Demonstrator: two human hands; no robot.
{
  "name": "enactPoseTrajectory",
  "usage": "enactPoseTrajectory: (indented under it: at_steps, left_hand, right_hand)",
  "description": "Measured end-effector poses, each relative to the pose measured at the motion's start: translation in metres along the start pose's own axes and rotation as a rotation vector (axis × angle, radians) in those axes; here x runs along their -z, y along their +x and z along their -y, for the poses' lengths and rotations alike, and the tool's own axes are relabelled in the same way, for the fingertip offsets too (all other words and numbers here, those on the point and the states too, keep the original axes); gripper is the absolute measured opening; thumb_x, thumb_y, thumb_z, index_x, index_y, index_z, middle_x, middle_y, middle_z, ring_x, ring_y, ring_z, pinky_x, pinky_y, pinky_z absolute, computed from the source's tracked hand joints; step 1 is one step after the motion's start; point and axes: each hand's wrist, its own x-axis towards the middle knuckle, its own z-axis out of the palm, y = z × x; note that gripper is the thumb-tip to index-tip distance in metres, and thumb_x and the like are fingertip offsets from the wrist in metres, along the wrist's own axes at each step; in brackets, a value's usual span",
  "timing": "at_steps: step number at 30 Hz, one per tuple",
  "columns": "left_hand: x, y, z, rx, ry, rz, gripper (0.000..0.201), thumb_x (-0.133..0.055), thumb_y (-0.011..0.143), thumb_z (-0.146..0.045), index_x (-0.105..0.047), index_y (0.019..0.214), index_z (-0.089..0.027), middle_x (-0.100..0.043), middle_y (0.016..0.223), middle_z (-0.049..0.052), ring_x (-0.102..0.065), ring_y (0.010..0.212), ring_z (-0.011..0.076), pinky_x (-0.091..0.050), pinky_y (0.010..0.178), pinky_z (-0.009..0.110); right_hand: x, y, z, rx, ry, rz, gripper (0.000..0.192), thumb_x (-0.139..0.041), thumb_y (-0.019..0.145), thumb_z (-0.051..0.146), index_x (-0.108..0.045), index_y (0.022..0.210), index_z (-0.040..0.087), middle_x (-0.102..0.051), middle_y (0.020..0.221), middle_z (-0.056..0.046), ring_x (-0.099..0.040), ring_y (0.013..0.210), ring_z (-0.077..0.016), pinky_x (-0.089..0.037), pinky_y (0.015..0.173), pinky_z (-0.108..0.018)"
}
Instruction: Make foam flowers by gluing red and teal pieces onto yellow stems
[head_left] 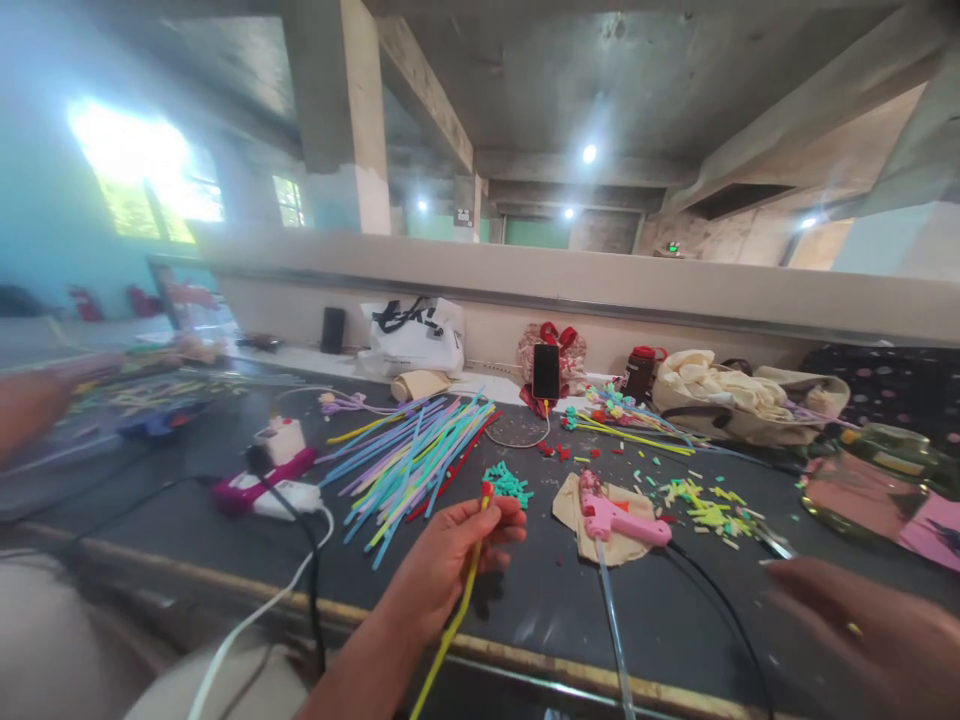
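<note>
My left hand pinches a yellow pipe cleaner near its top between thumb and fingers. The upper end carries a small red piece, and the long stem hangs down past the table edge. At the lower right, my right hand is smeared by motion, so its fingers are unclear. Just beyond its fingertips lies a metal-tipped tool, whose kind I cannot make out. Between both hands, a pink glue gun rests on a piece of tan cardboard, a clear glue stick sticking out of it.
Coloured pipe cleaners lie in a bundle beside short teal pieces and yellow-green cuttings. A power strip with cables stands left. Behind are a phone, a jar and bags. Another person's arm shows far left.
</note>
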Motion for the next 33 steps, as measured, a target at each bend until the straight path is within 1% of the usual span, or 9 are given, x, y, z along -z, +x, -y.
enactPoseTrajectory:
  at_steps: [3,6,9,14,18,22,25,30,33]
  left_hand:
    - [-0.014,-0.012,-0.006,-0.018,-0.110,0.044,0.017,-0.061,0.068,-0.026,-0.068,0.079,-0.014,-0.063,0.099,0.009,-0.054,0.095,0.0209,-0.046,0.071,0.025]
    - [-0.023,-0.022,-0.008,-0.043,-0.198,0.044,0.017,-0.064,0.066,-0.024,-0.069,0.079,-0.015,-0.064,0.100,0.008,-0.053,0.096,0.0217,-0.045,0.074,0.026]
    - [-0.025,-0.026,-0.008,-0.039,-0.281,0.084,0.019,-0.062,0.068,-0.025,-0.068,0.084,-0.017,-0.068,0.088,0.007,-0.059,0.079,0.0178,-0.046,0.067,0.024]
    - [-0.014,-0.024,-0.006,-0.101,-0.301,0.104,0.021,-0.058,0.071,-0.025,-0.067,0.088,-0.016,-0.067,0.071,0.006,-0.059,0.063,0.0151,-0.043,0.055,0.022]
    - [-0.003,-0.022,-0.007,-0.186,-0.309,0.147,0.020,-0.056,0.073,-0.024,-0.065,0.088,-0.014,-0.065,0.075,0.005,-0.054,0.058,0.0107,-0.042,0.058,0.022]
    - [0.001,-0.020,-0.008,-0.217,-0.278,0.046,0.012,-0.063,0.067,-0.019,-0.066,0.076,-0.013,-0.064,0.069,0.003,-0.053,0.058,0.0106,-0.042,0.059,0.022]
    - [0.001,-0.018,-0.006,-0.205,-0.231,-0.002,0.011,-0.065,0.063,-0.016,-0.065,0.072,-0.012,-0.063,0.063,0.003,-0.054,0.058,0.0114,-0.042,0.058,0.022]
    - [0.004,-0.016,-0.004,-0.142,-0.230,0.029,0.010,-0.068,0.060,-0.016,-0.061,0.066,-0.013,-0.060,0.059,0.000,-0.054,0.052,0.0096,-0.042,0.049,0.019]
    - [0.005,-0.016,-0.003,-0.092,-0.288,0.017,0.014,-0.071,0.057,-0.018,-0.060,0.064,-0.013,-0.058,0.056,-0.002,-0.052,0.048,0.0075,-0.042,0.047,0.018]
  right_hand:
    - [-0.023,0.001,0.089,0.179,0.106,0.420,0.017,-0.048,0.074,0.035,-0.064,0.074,0.028,-0.066,0.072,-0.003,-0.060,0.065,-0.0172,-0.043,0.058,-0.024]
    - [-0.055,0.012,0.156,0.264,0.265,0.441,0.017,-0.046,0.075,0.027,-0.062,0.072,0.022,-0.062,0.063,-0.001,-0.056,0.058,-0.0138,-0.040,0.052,-0.021]
    - [-0.090,0.026,0.186,0.304,0.518,0.427,0.016,-0.049,0.074,0.025,-0.061,0.083,0.020,-0.062,0.073,0.000,-0.054,0.061,-0.0120,-0.039,0.052,-0.019]
    - [-0.124,0.042,0.201,0.185,0.796,0.457,0.015,-0.049,0.074,0.025,-0.055,0.065,0.014,-0.044,0.050,0.005,-0.043,0.043,-0.0066,-0.032,0.040,-0.016]
    - [-0.118,0.050,0.209,0.119,0.951,0.562,0.025,-0.050,0.074,0.032,-0.052,0.057,0.014,-0.042,0.045,0.006,-0.040,0.035,-0.0045,-0.029,0.035,-0.016]
    - [-0.108,0.052,0.212,0.094,0.910,0.615,0.027,-0.052,0.072,0.031,-0.051,0.052,0.013,-0.043,0.040,0.006,-0.037,0.030,-0.0030,-0.022,0.032,-0.015]
    - [-0.109,0.051,0.209,0.071,0.899,0.650,0.029,-0.052,0.072,0.032,-0.052,0.050,0.013,-0.045,0.038,0.006,-0.037,0.029,-0.0026,-0.021,0.031,-0.015]
    - [-0.115,0.044,0.207,0.006,1.020,0.732,0.031,-0.051,0.072,0.031,-0.052,0.047,0.012,-0.039,0.033,0.008,-0.031,0.027,-0.0009,-0.018,0.030,-0.014]
    - [-0.117,0.039,0.210,-0.067,1.102,0.806,0.030,-0.050,0.071,0.031,-0.054,0.048,0.012,-0.044,0.035,0.006,-0.031,0.025,-0.0011,-0.019,0.028,-0.014]
